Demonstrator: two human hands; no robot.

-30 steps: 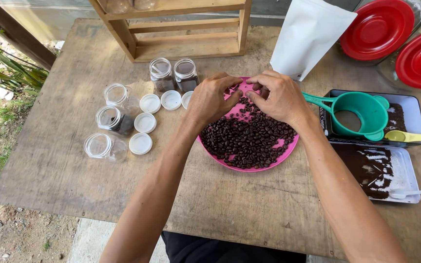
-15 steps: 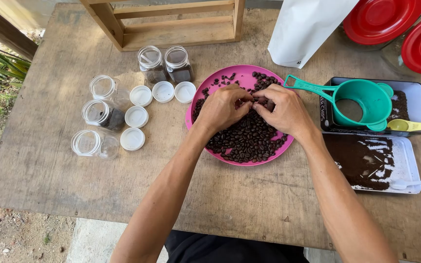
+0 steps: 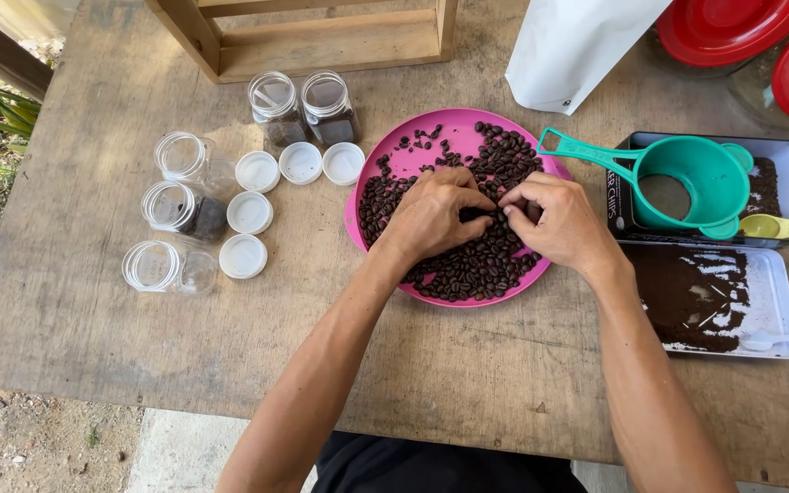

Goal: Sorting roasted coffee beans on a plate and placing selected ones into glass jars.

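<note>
A round pink plate (image 3: 413, 155) holds a heap of dark roasted coffee beans (image 3: 477, 265). My left hand (image 3: 433, 217) rests palm down on the beans, fingers curled and pinching among them. My right hand (image 3: 559, 222) sits just beside it on the plate, its thumb and fingers pinched on a few beans. The fingertips of both hands nearly meet over the middle of the plate. What lies between the fingers is too small to tell apart.
Several clear plastic jars (image 3: 179, 205) and white lids (image 3: 252, 212) lie left of the plate. A teal funnel (image 3: 696, 183) rests on a tin, with a white tray of coffee grounds (image 3: 769, 292), a yellow spoon (image 3: 783, 226), a white pouch (image 3: 568, 50), red lids (image 3: 728, 27) and a wooden crate (image 3: 321, 41) around.
Both hands have shifted slightly across the beans, staying close together on the plate. The camera view has moved, so the plate sits nearer the centre.
</note>
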